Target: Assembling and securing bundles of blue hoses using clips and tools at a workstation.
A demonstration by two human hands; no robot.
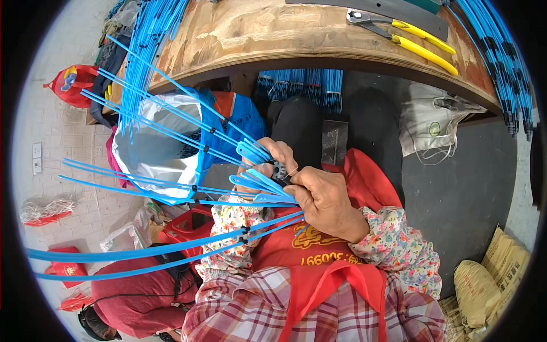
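Blue rods [171,245] tight in left fingers [280,150] and right fingers [310,180], across an open bag [145,158], wooden table [245,35] beyond.

Bare hands [327,202], flowered sleeves [399,248], plaid shirt [245,308], red apron [279,251] with yellow lettering [315,240], dark trousers [373,125]

Definitely looks like a small workshop, hand-assembly type. A scuffed plywood workbench [268,28] is seen, with yellow-handled pliers [421,53] laid on it. Bundles of thin blue rods [154,45] are draped over its left end, more bundles [497,62] are hung off its right end, and other ones [299,85] are stashed underneath. Flat-ended blue rods [263,179] are held right in front of the workbench, where a red apron [273,245] is worn. Woven sacks [478,290] are piled on the floor, well back from its right end.
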